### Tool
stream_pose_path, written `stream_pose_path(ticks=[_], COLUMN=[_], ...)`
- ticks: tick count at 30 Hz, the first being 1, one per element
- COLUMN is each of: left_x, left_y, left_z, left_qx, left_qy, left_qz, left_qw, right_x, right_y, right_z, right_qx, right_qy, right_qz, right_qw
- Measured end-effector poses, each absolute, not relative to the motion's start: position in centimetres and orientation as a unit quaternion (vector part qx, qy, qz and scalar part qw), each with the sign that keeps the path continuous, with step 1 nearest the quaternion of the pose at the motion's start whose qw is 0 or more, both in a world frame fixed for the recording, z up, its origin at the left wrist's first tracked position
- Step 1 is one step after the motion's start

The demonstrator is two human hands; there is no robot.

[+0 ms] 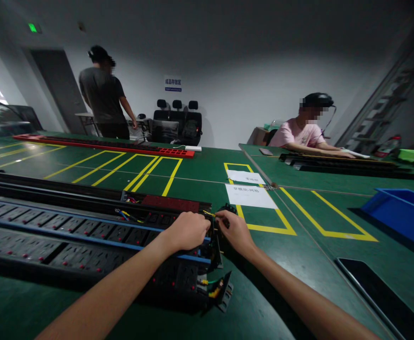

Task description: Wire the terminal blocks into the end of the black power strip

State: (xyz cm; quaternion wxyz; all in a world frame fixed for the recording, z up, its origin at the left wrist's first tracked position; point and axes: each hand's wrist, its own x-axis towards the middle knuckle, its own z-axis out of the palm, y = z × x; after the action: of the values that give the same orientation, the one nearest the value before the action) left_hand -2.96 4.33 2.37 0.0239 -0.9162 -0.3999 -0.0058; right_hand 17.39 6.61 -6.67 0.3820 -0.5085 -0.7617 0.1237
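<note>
Long black socket strips (86,257) with red switches and blue edges lie side by side on the green table. My left hand (189,231) rests on the right end of one strip, its fingers curled; what they hold, if anything, is hidden. Just to the right, my right hand (233,229) pinches at the strip's end beside a thin yellow wire (209,213). The object between its fingertips is too small to name. Nearer to me, a black end plate (225,295) hangs off another strip, with green and yellow wires (212,288) showing.
White paper sheets (251,196) lie inside yellow tape lines. A phone (380,295) and a blue bin (401,215) are at the right. A red strip (178,152) lies at the far edge. One person stands at the back left; another sits at the right behind black strips (352,165).
</note>
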Motion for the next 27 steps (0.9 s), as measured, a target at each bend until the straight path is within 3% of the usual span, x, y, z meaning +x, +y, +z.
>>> stream_pose_path(ticks=[19, 27], left_x=[-2.9, -3.0], left_y=[4.3, 4.5], left_z=[2.5, 2.1], left_qx=[-0.915, -0.917], left_qy=[-0.403, -0.398], left_qz=[0.005, -0.008], left_qw=[0.024, 0.029], right_x=[17.2, 16.6], right_y=[6.3, 6.0], right_z=[-6.4, -5.7], right_qx=[-0.528, -0.603], right_qy=[-0.757, -0.736], right_qz=[0.106, 0.054], right_qw=[0.371, 0.302])
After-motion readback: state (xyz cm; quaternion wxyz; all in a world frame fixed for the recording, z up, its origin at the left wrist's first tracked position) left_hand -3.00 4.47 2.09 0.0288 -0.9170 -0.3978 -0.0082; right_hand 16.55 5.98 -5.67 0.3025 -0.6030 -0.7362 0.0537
